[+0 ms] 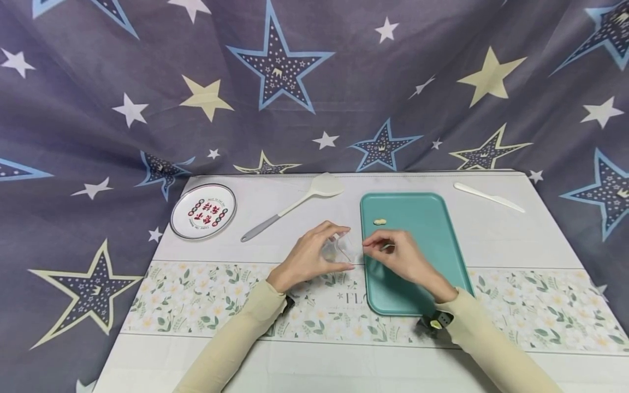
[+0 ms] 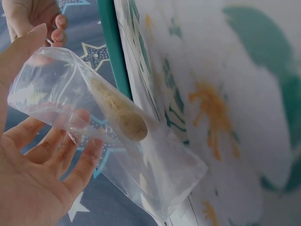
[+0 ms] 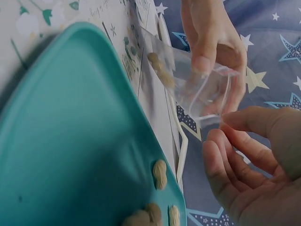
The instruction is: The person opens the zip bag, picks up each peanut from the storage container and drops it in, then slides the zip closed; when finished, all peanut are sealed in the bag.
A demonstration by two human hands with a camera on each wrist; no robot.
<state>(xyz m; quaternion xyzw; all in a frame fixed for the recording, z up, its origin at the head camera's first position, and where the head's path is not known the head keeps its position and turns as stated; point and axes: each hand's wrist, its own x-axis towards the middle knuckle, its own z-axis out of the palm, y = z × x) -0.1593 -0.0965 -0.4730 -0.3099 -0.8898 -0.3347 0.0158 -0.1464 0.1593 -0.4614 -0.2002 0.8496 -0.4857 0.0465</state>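
A clear plastic bag [image 1: 339,250] [image 2: 61,89] [image 3: 207,101] is held by my left hand [image 1: 307,256] [image 2: 35,181] [image 3: 211,40], thumb on one side and fingers on the other. Inside the bag lies a peanut [image 2: 123,115] [image 3: 161,69]. At the bag's mouth, the thumb and index finger of my right hand [image 1: 404,259] [image 3: 263,160] pinch its edge. Beneath my right hand is a teal tray [image 1: 417,295] [image 3: 70,122], with peanuts [image 1: 380,221] near its left edge; the right wrist view shows several there, one [image 3: 160,174] close to the rim.
On the left of the table stands a white plate [image 1: 203,211] with red lettering. A spatula [image 1: 295,206] with a grey handle lies between plate and tray. Right of the tray is a white knife [image 1: 488,197]. A star-patterned cloth [image 1: 314,125] hangs behind the table.
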